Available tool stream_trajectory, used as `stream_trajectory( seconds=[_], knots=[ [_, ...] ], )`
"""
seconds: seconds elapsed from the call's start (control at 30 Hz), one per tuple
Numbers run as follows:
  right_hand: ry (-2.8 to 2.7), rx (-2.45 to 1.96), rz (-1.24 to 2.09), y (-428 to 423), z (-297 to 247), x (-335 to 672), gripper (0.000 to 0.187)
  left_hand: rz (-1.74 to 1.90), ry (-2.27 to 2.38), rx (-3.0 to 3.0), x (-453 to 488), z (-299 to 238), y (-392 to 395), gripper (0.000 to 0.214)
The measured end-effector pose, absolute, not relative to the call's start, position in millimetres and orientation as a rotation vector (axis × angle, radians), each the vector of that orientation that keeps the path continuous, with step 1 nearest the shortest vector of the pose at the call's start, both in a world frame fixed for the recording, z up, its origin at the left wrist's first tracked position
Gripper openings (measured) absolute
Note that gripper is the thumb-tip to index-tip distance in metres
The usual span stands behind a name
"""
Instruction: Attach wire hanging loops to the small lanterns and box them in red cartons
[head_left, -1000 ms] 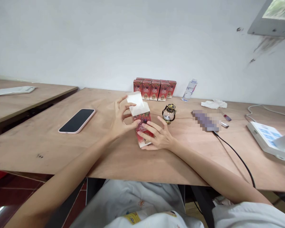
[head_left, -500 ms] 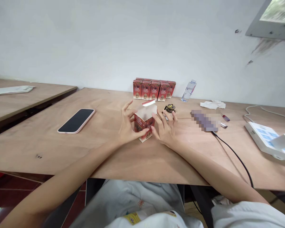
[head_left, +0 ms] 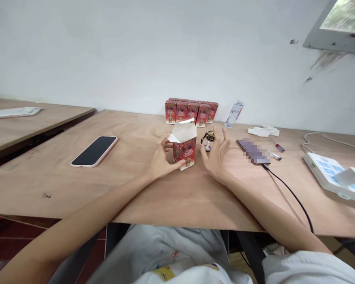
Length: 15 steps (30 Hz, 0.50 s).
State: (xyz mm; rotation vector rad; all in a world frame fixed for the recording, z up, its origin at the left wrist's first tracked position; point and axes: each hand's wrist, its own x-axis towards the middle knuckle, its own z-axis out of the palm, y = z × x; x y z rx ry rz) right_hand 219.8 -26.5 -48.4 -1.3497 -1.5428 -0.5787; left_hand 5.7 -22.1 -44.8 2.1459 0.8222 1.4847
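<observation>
A red printed cardboard box [head_left: 185, 153] stands upright on the table, its white-lined top flaps raised. My left hand [head_left: 163, 157] grips it from the left, the thumb across the front and the fingers at the side. Right of the box, my right hand [head_left: 216, 154] is apart from it, fingers spread, with nothing held. Just behind that hand sits a small lantern-like ornament [head_left: 207, 142] with a gold and black top and a clear body, partly covered by the hand.
Several red boxes [head_left: 187, 112] stand in rows by the wall, beside a leaning clear bottle [head_left: 234, 113]. Crumpled tissue [head_left: 263, 131], a cabled phone [head_left: 251, 150] and a white power strip [head_left: 334, 173] are on the right. Another phone [head_left: 94, 151] lies left.
My right hand has let go of the box and moved right, toward the ornament. The box has turned so a printed face shows more, while my left hand keeps hold.
</observation>
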Motion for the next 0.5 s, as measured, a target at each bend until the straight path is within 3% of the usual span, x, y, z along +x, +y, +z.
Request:
stream_trajectory(
  seconds=[0.27, 0.5],
  knots=[
    [-1.548, -1.321, 0.014, 2.8, -52.3, 253.4, 0.075, 1.550, 1.050, 2.125, 3.7, -38.3, -24.9, 0.091],
    [-1.513, -0.933, 0.342, -20.9, 22.9, 243.5, 0.068, 1.477, 1.047, 2.196, 0.0, -35.3, -22.8, 0.093]
  ],
)
